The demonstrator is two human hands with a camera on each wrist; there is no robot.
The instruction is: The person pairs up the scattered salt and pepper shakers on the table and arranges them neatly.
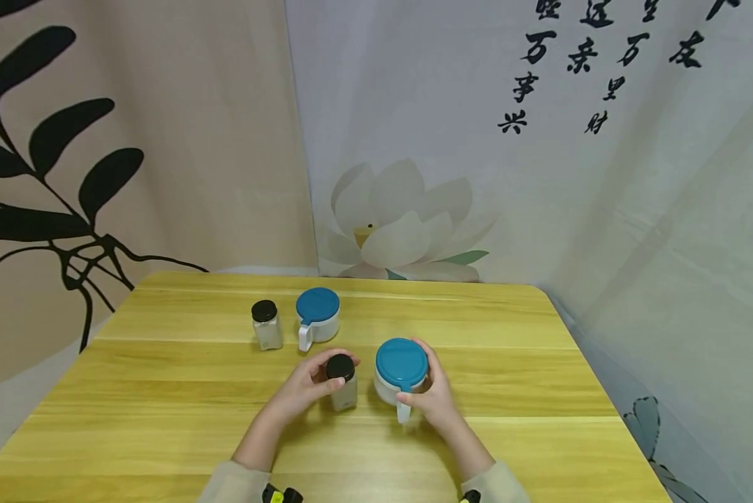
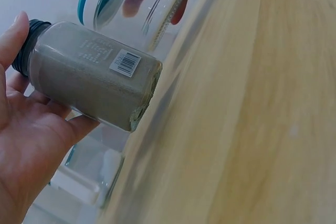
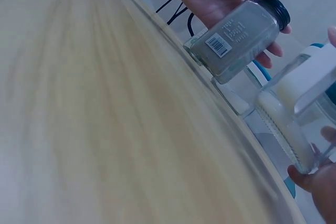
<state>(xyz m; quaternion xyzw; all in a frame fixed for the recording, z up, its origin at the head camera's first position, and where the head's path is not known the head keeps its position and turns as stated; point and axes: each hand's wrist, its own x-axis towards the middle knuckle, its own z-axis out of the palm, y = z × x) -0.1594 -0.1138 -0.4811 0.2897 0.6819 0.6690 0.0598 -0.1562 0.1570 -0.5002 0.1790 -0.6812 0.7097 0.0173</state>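
Note:
My left hand (image 1: pixel 304 388) grips a square glass jar (image 2: pixel 89 72) by its black lid and neck. Grey-brown powder fills much of it, and a barcode label shows on its side in both wrist views. The jar seems held slightly off the tabletop. To its right, my right hand (image 1: pixel 438 399) holds a clear seasoning pot (image 1: pixel 387 392) with a blue lid (image 1: pixel 401 362) and a white handle (image 1: pixel 404 412) toward me. Pale contents lie low in the pot. Fingers curl around its right side, the thumb near the handle. Whether the pot touches the table I cannot tell.
Behind my left hand stand a second black-lidded jar (image 1: pixel 267 334) and a second blue-lidded pot (image 1: pixel 326 328), its handle toward the front. All are over a wooden table (image 1: pixel 163 405). Printed cloth hangs (image 1: pixel 414 84) behind the table's far edge.

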